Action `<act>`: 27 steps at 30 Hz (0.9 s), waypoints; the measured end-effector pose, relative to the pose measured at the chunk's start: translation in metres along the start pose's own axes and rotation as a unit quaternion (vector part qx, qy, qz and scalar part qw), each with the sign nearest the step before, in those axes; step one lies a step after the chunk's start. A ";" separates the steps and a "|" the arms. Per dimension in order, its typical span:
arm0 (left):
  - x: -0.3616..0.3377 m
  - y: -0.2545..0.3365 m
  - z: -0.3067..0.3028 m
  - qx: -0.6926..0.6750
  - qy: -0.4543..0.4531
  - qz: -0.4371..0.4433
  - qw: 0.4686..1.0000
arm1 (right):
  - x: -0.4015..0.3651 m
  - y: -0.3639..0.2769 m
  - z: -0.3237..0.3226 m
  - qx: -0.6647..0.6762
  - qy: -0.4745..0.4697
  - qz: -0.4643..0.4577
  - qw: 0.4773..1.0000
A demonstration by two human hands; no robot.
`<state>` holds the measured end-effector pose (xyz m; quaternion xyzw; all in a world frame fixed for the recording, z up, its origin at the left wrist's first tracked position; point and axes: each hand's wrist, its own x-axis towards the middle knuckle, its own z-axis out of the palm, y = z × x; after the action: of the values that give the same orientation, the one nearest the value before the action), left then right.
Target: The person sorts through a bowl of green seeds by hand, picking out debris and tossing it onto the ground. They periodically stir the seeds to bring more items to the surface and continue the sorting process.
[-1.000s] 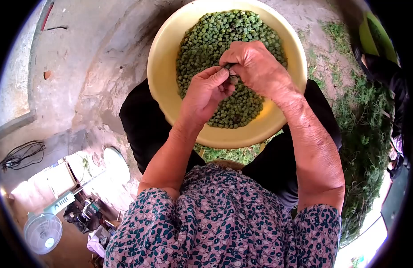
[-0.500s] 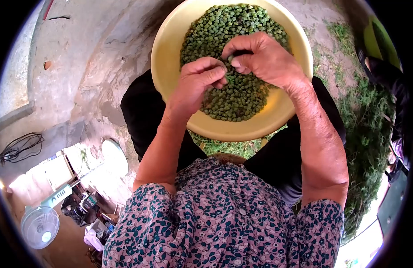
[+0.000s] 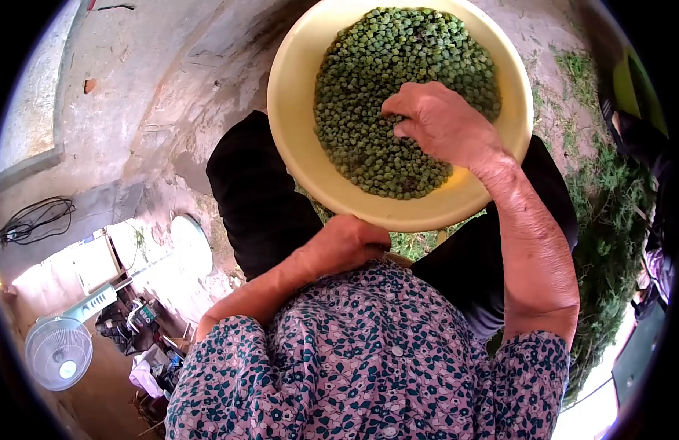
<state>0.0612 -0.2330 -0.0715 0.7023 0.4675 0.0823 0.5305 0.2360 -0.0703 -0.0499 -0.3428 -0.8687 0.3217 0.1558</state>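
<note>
A wide yellow basin [image 3: 291,95] holds a heap of small round green pieces [image 3: 361,81]. Over the heap's right part is my right hand [image 3: 442,123], thumb and index finger apart at the surface; nothing can be made out between them, and its other fingers are hidden. My left hand [image 3: 352,240] is below the basin's near rim, close to the patterned shirt [image 3: 383,330], with its fingers curled. Whatever it may hold is hidden.
Black-trousered legs [image 3: 255,198] flank the basin. Green plants [image 3: 611,220] lie on the ground at right. At lower left are a fan [image 3: 59,353] and assorted items [image 3: 145,323]; a black cable coil [image 3: 38,220] is above them.
My left hand has moved from over the heap down toward the shirt. My right hand has lowered toward the green pieces, its thumb and index finger now apart. The basin appears farther right in view.
</note>
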 end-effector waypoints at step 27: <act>0.167 -0.087 0.024 0.319 0.199 -0.266 0.888 | -0.004 0.010 -0.070 0.204 0.251 0.213 0.922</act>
<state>0.1179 -0.1252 -0.2165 0.6521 0.7334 -0.0780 0.1757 0.2785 -0.0361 -0.0043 -0.5502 -0.6229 0.4215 0.3629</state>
